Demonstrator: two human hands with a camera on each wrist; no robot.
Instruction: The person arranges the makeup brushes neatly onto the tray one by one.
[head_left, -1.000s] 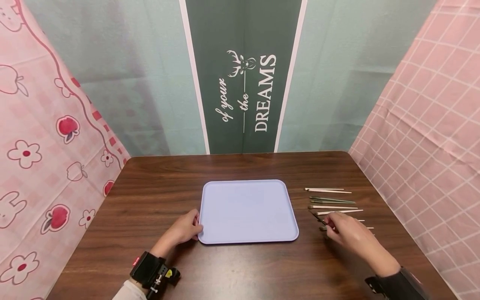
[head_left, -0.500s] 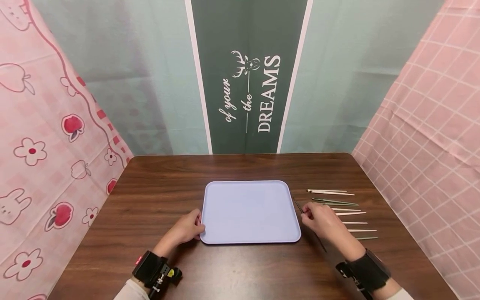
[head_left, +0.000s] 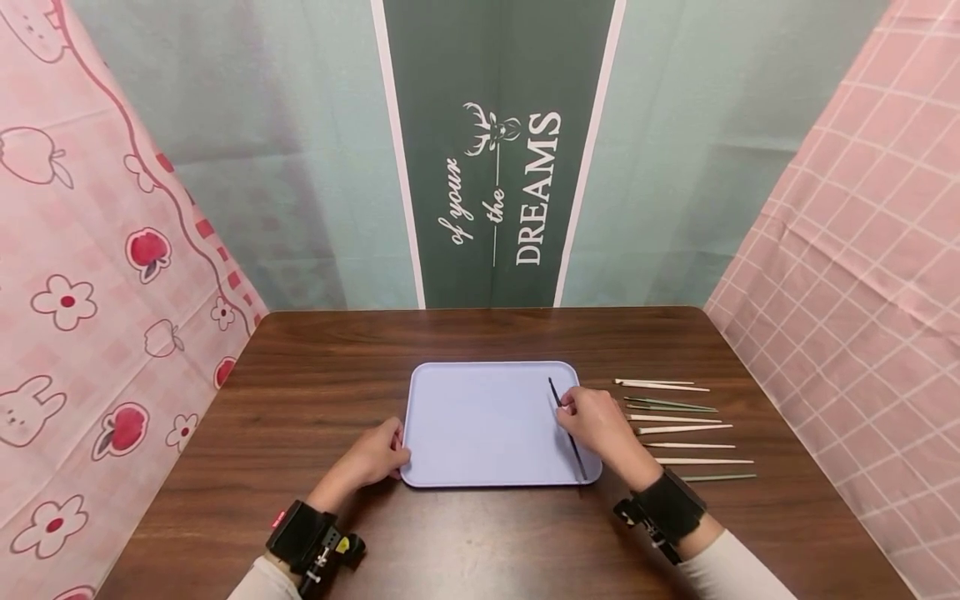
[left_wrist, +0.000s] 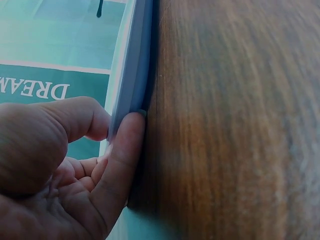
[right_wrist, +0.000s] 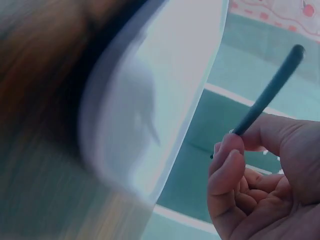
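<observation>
A pale lavender tray [head_left: 487, 425] lies in the middle of the brown table. At its left edge my left hand [head_left: 372, 454] pinches the rim; the left wrist view shows the thumb and a finger [left_wrist: 127, 142] on either side of it. Over the tray's right part my right hand [head_left: 600, 425] pinches a slim dark stick [head_left: 577, 458] near its middle, fingers curled. The stick slants, with one end toward the back of the tray and the other over its front rim. In the right wrist view the stick [right_wrist: 270, 92] has a smooth, rounded near end.
Several slim, tapered sticks lie in a column right of the tray, pale ones [head_left: 682, 431] and green ones [head_left: 727, 477]. The wooden table [head_left: 480, 533] ends at a curtain [head_left: 300, 208] behind, with pink cloths [head_left: 847, 208] at both sides.
My right hand has carried the dark stick leftward from the column of sticks to above the tray. My left hand has stayed at the tray's left rim.
</observation>
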